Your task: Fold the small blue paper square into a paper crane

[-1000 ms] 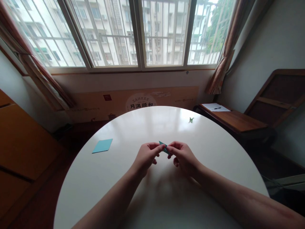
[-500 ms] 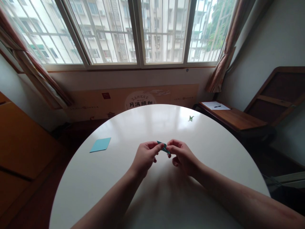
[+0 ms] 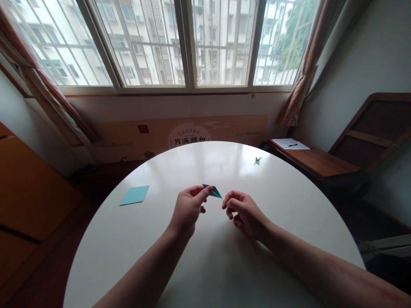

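A small folded piece of teal origami paper (image 3: 215,192) is pinched between the thumb and fingers of my left hand (image 3: 189,205). It is a narrow, pointed shape with a crease along it, held above the table with one tip aimed at my other hand. Just beyond that tip is my right hand (image 3: 245,211), its fingers curled in and thumb against the index finger. Nothing shows in it, and a small gap separates it from the paper. Part of the folded paper is hidden behind my left thumb.
On the round white table (image 3: 154,265) lies a light blue paper square (image 3: 135,195) at the left. A small green folded paper crane (image 3: 257,161) stands near the far edge. Beyond the table, a wooden chair (image 3: 340,160) bears a white sheet (image 3: 290,143) and a pen.
My right hand has let go of the folded paper. My left hand has moved a little left with it, opening a gap between the paper and my right fingers.
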Motion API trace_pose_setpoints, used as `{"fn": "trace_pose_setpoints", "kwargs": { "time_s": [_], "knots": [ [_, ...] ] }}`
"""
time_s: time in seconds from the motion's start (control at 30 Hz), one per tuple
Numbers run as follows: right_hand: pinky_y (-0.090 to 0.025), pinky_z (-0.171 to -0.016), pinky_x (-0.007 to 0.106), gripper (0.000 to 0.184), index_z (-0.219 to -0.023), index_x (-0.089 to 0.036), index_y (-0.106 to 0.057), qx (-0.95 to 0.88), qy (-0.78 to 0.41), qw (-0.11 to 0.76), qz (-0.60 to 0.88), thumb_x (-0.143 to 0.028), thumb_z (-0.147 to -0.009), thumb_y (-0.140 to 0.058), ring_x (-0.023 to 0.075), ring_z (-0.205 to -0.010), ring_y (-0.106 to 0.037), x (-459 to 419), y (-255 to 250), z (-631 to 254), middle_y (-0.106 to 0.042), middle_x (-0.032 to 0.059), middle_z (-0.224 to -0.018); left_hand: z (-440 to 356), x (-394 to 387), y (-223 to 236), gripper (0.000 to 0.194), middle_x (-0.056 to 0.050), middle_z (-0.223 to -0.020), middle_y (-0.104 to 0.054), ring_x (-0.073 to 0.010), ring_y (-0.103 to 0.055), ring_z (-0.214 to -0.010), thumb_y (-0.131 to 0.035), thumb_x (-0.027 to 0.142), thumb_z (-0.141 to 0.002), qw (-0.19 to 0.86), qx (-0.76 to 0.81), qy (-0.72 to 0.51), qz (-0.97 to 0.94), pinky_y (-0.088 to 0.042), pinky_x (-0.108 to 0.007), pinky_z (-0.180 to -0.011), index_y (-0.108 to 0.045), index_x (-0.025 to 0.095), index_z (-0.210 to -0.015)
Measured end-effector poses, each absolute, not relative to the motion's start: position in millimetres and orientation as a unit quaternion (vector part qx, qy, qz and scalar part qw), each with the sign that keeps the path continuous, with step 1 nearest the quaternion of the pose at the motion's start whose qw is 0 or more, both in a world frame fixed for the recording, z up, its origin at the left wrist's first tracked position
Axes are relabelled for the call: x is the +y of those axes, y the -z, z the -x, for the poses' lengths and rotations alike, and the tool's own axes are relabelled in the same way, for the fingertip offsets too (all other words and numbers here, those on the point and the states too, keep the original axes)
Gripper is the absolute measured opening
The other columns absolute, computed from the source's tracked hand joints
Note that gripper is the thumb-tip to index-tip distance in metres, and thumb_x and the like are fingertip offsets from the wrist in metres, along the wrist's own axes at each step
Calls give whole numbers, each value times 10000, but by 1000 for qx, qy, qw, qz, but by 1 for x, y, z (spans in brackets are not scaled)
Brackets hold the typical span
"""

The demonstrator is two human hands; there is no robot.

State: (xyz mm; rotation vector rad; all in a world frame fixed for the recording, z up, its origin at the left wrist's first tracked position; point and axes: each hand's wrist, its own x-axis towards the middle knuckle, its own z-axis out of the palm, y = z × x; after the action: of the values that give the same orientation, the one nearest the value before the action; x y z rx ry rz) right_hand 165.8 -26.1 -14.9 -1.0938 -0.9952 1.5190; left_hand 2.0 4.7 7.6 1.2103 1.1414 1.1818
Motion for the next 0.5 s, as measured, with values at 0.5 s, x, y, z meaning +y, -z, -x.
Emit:
{"fn": "trace_pose_setpoints", "kwargs": {
  "time_s": [0.5],
  "knots": [
    [-234,-408,175,175,-685,-193,-492,-397,-617,521,436,-264,-662,-650,109,-601,-471,-28,13,-163,-509,-23,-642,-11,-8,-2,280,-69,-642,-717,-147,-547,-572,-753,410,-751,506,445,-427,-603,-382,-223,-470,-773,134,-708]
  ]
}}
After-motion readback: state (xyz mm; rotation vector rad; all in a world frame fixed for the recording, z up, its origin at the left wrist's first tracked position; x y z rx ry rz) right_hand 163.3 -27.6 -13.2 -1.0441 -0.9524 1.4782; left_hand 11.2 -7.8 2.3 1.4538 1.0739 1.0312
